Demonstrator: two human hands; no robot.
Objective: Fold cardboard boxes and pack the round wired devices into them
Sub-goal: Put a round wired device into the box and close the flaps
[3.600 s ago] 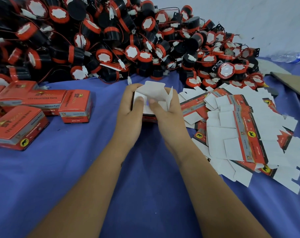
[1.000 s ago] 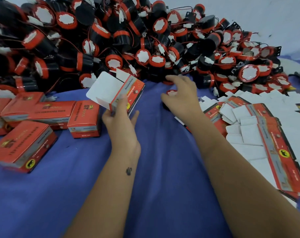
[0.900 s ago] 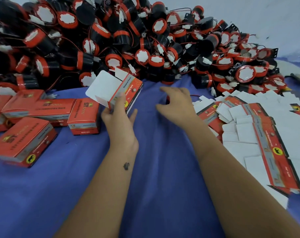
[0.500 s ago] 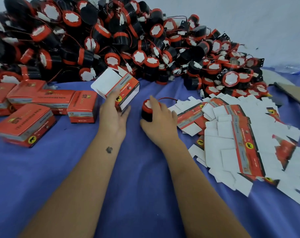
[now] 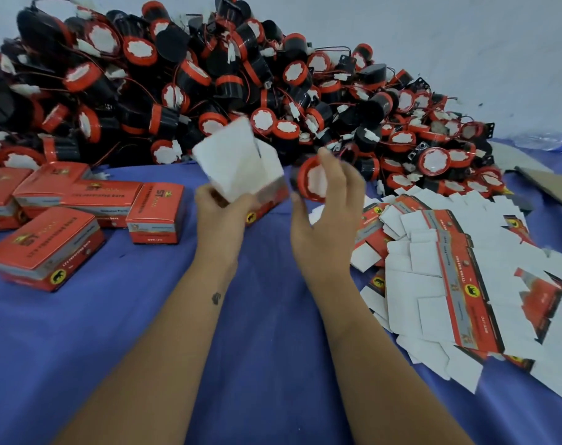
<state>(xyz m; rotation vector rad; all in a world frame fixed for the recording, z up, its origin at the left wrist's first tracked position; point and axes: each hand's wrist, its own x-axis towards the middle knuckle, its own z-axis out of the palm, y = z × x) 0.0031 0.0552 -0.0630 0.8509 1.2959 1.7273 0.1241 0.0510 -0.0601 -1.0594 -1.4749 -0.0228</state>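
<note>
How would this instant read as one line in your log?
stage: loading | left hand: holds open box | right hand: holds round device beside box | device: not yet inside

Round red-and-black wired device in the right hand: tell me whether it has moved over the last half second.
Yes. The round red-and-black wired device has risen off the blue cloth toward the open red cardboard box, gripped by the right hand.

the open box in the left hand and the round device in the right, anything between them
Nothing solid. In the head view a narrow gap separates the open box from the round device; only blue cloth and the device pile show behind.
</note>
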